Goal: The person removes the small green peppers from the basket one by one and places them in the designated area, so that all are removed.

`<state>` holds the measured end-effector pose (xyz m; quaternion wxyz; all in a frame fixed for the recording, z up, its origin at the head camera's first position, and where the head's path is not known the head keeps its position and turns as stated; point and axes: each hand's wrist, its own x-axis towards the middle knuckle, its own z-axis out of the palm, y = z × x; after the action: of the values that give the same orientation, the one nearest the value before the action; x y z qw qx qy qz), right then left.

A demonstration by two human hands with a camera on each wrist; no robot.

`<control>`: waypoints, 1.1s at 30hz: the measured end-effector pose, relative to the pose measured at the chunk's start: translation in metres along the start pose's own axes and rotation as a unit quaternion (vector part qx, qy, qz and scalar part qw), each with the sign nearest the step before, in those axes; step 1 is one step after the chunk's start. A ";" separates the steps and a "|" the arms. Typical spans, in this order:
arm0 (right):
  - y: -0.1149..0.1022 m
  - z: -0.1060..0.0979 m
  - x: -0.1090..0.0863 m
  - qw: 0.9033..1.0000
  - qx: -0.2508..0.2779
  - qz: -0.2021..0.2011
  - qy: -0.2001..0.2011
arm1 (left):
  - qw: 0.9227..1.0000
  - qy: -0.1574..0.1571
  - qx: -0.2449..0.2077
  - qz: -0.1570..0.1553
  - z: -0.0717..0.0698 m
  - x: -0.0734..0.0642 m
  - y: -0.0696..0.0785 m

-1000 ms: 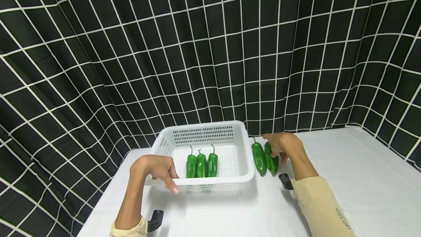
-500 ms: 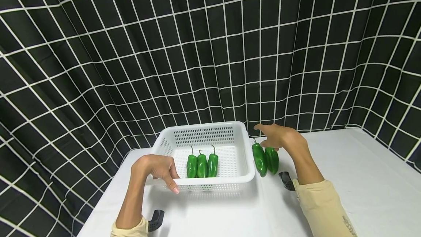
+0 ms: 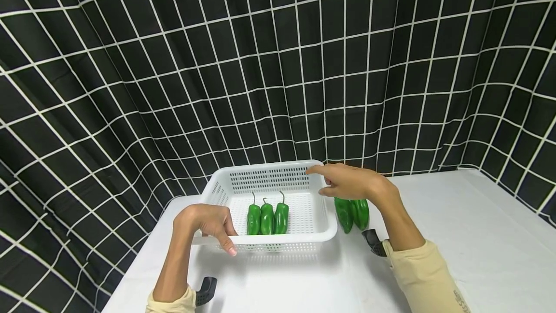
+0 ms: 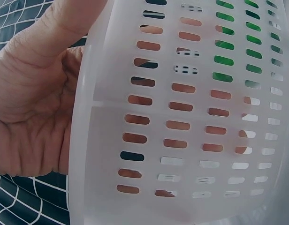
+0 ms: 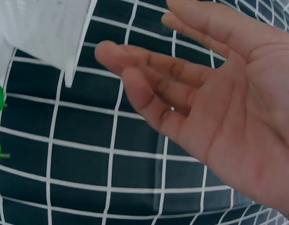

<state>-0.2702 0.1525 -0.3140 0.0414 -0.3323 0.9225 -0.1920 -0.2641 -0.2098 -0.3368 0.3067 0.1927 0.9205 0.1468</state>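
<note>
Three green peppers (image 3: 267, 220) lie side by side in a white perforated plastic basket (image 3: 286, 239), their stems toward its far wall. My left hand (image 3: 204, 221) grips the basket's near rim at the left corner, fingers inside and thumb outside. In the left wrist view, those fingers show through the slots of the basket wall (image 4: 111, 164). Over the basket's right rim hovers my right hand (image 3: 347, 180), holding nothing, its fingers loosely extended. Just right of the basket, two more green peppers (image 3: 344, 216) lie on the table, their stem ends hidden by that hand in the head view.
A white cloth covers the table (image 3: 451, 231). Behind and at both sides hangs a black curtain (image 3: 260, 86) with a white grid. A dark wrist device (image 3: 375, 243) sits at the right sleeve, another device (image 3: 206, 291) at the left.
My right hand has lifted off the right-hand pepper on the table and moved left, over the basket's right rim. The left hand and the peppers stay where they were.
</note>
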 end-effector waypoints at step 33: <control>-0.041 0.088 0.056 0.990 -0.031 -0.009 -0.137 | 1.000 -0.001 0.001 0.006 -0.001 -0.001 -0.001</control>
<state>-0.2712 0.0591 -0.3765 0.1553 -0.3650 0.9106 -0.1163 -0.2645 -0.2108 -0.3360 0.3070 0.1984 0.9191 0.1472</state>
